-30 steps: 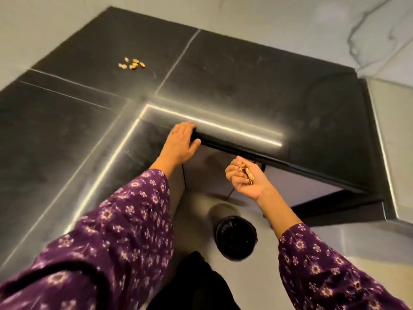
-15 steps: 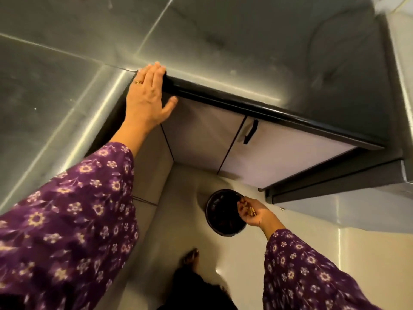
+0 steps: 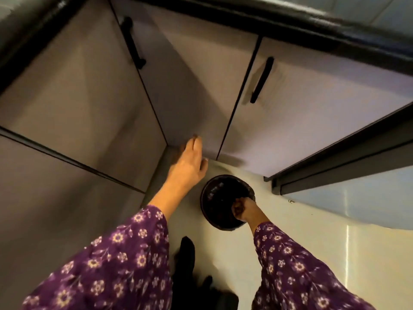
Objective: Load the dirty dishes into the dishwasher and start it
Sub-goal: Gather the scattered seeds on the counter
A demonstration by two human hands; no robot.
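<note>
While stooped over the floor corner, note right hand curled in bin mouth, contents hidden; beyond, left hand, fingers straight, near cabinet door foot. Expect dishes, not in view, fragile and slippery; grip by rims.

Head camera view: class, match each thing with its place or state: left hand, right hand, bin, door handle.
Things:
1 left hand
2 right hand
3 bin
4 door handle

Places or states:
A stands on the pale floor
B black bar on a cabinet door
C fingers straight, stretched forward
D curled, inside the dark round opening

Pairs: 1-C, 2-D, 3-A, 4-B.
</note>
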